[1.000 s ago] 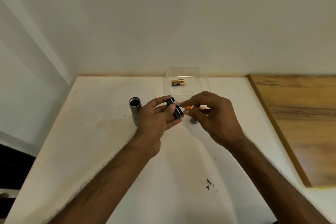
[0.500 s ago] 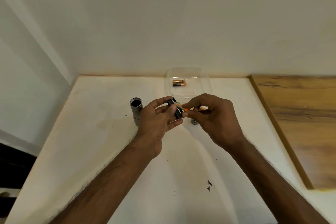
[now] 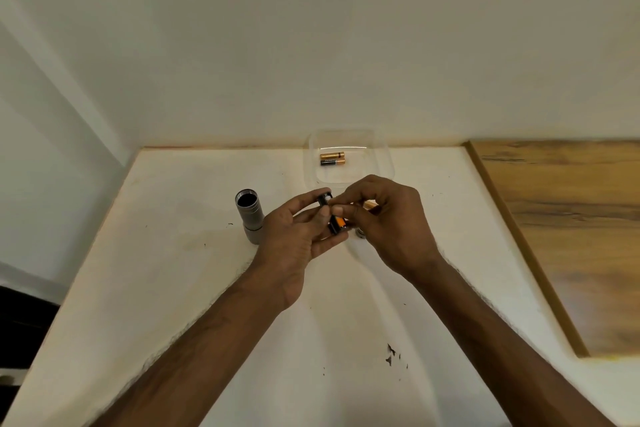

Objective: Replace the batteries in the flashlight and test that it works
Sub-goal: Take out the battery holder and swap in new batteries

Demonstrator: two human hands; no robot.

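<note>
Left grip (image 3: 294, 236) holds one battery holder (image 3: 333, 228), right grip (image 3: 391, 222) pinches one battery (image 3: 340, 221); two batteries (image 3: 332, 162) in tray (image 3: 385, 163).

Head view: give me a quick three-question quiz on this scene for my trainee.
1. True or false: the flashlight stands upright on the table, open end up.
2. How many batteries lie in the clear tray? A) one B) two C) four
3. Which hand grips the black holder?

Key
1. True.
2. B: two, side by side.
3. The left hand.
</note>
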